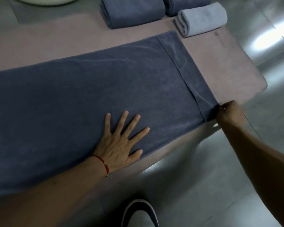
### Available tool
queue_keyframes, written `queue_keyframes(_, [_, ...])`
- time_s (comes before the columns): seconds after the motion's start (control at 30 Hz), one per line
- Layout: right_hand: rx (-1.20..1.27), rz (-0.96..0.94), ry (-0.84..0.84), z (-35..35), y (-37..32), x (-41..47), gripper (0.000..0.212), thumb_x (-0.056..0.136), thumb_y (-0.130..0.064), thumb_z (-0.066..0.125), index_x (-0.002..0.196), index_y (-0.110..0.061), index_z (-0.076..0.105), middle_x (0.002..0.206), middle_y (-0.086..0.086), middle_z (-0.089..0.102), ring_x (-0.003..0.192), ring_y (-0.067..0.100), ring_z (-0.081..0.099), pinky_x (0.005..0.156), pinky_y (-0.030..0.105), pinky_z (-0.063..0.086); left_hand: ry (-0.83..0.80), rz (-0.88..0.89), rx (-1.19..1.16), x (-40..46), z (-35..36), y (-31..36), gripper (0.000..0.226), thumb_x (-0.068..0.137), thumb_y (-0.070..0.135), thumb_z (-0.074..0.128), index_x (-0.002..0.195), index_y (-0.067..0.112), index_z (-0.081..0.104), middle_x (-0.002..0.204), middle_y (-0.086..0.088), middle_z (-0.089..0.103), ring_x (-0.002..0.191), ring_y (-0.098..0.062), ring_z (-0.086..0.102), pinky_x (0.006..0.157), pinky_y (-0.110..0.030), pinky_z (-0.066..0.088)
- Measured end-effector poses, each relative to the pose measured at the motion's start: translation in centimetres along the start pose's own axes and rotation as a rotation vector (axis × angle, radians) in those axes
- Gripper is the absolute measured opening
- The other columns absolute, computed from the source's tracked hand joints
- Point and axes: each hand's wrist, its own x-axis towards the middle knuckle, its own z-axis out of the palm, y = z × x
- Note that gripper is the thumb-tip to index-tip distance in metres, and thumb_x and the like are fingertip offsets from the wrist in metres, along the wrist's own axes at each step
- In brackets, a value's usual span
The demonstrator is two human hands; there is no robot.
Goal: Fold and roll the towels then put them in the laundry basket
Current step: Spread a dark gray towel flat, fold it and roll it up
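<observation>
A: status, left side first?
B: long dark blue-grey terry towel [92,89] lies flat, folded lengthwise, on a pale pink floor mat [226,63]. left hand [120,145], thin red cord bracelet [103,164] on its wrist, is flat with fingers spread, palm pressing the towel near its front edge

A: and the right end?
B: short flap folded over at that end. right hand [229,112] pinches the towel's near right corner, fingers curled on the cloth, at the mat edge

A: behind it?
B: two rolled dark blue towels [133,12] and one rolled light grey towel [202,18] on the mat; white rounded rim [44,1] at top left, too cropped to identify. grey-white shoe [139,215] on the glossy grey floor [203,177]
</observation>
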Motion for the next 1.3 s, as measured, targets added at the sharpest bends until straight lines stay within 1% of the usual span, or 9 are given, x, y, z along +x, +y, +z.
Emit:
queue_keyframes(0.1, [-0.141,-0.284,0.113,0.0,-3.3,-3.0,0.041,0.096,-0.031,0.052,0.130,-0.010,0.045,0.135,0.021,0.044,0.124,0.043,0.042,0.103,0.057,0.036,0.008,-0.002,-0.016,-0.2,0.0,0.0,0.078,0.090,0.072,0.029,0.159,0.038,0.014,0.168,-0.010,0.002,0.153,-0.043,0.001,0.105,-0.080,0.008])
queue_keyframes(0.23, [-0.128,-0.853,-0.008,2.3,-9.4,-8.6,0.051,0.103,-0.044,0.037,0.149,-0.023,0.034,0.159,0.015,0.024,0.147,0.037,0.024,0.117,0.065,0.015,0.048,-0.025,-0.063,-0.2,-0.3,0.0,0.080,0.091,0.067,0.032,0.160,0.032,0.013,0.169,-0.008,0.000,0.154,-0.038,-0.001,0.108,-0.077,0.009])
queue_keyframes(0.4, [-0.143,-1.182,-0.140,5.6,-19.2,-14.8,0.063,0.099,-0.051,0.026,0.158,-0.028,0.028,0.169,0.007,0.011,0.155,0.031,0.009,0.120,0.066,0.011,0.120,-0.426,-0.120,-0.4,-1.1,-7.8,0.072,0.097,0.058,0.022,0.161,0.027,0.012,0.169,-0.004,0.000,0.154,-0.035,0.002,0.112,-0.075,0.008])
queue_keyframes(0.6, [-0.186,-1.318,-0.174,8.2,-29.3,-17.6,0.066,0.101,-0.056,0.024,0.161,-0.033,0.011,0.170,0.004,-0.003,0.155,0.034,-0.004,0.119,0.069,0.001,0.008,-0.877,-0.139,-2.7,-1.0,-22.7,0.068,0.096,0.068,0.016,0.156,0.046,-0.007,0.167,0.001,-0.017,0.152,-0.039,-0.015,0.110,-0.078,-0.002])
queue_keyframes(0.87, [-0.247,-1.268,-0.128,10.5,-29.6,-18.5,0.074,0.096,-0.066,0.009,0.161,-0.033,-0.003,0.169,0.008,-0.009,0.154,0.038,-0.011,0.117,0.071,-0.006,-0.039,-0.834,-0.223,-4.3,-0.9,-24.9,0.067,0.091,0.079,0.017,0.148,0.061,-0.013,0.165,0.008,-0.022,0.151,-0.034,-0.020,0.111,-0.075,-0.007])
queue_keyframes(0.97, [-0.278,-1.252,-0.168,10.1,-30.0,-18.7,0.076,0.094,-0.068,0.004,0.161,-0.033,-0.006,0.169,0.010,-0.013,0.154,0.038,-0.013,0.116,0.072,-0.005,-0.009,-0.720,-0.178,-7.2,-2.2,-27.9,0.063,0.099,0.062,0.029,0.155,0.051,0.003,0.168,0.005,-0.005,0.154,-0.028,0.002,0.115,-0.067,0.012])
queue_keyframes(1.07, [-0.331,-1.226,-0.177,9.1,-29.7,-20.1,0.077,0.093,-0.066,0.000,0.161,-0.032,-0.007,0.168,0.012,-0.015,0.152,0.042,-0.015,0.112,0.077,-0.004,0.148,-0.933,-0.107,-12.2,-1.6,-31.7,0.052,0.103,0.042,0.033,0.154,0.034,0.025,0.164,-0.003,0.017,0.148,-0.032,0.020,0.108,-0.066,0.029])
queue_keyframes(1.17, [-0.374,-1.437,-0.139,8.5,-28.0,-24.3,0.072,0.098,-0.061,0.014,0.162,-0.030,0.008,0.169,0.014,-0.002,0.153,0.044,-0.003,0.111,0.080,0.004,0.157,-1.128,-0.208,-17.4,-1.0,-36.1,0.048,0.097,0.029,0.037,0.145,0.028,0.040,0.148,-0.011,0.039,0.132,-0.042,0.042,0.101,-0.065,0.041])
queue_keyframes(1.3, [-0.479,-1.654,-0.250,9.9,-26.6,-29.2,0.072,0.099,-0.063,0.015,0.162,-0.027,0.015,0.169,0.014,0.010,0.154,0.043,0.007,0.112,0.076,0.013,0.047,-1.093,-0.042,-20.5,-1.7,-40.3,0.045,0.089,0.001,0.054,0.134,0.009,0.052,0.126,-0.025,0.053,0.115,-0.048,0.051,0.091,-0.057,0.048])
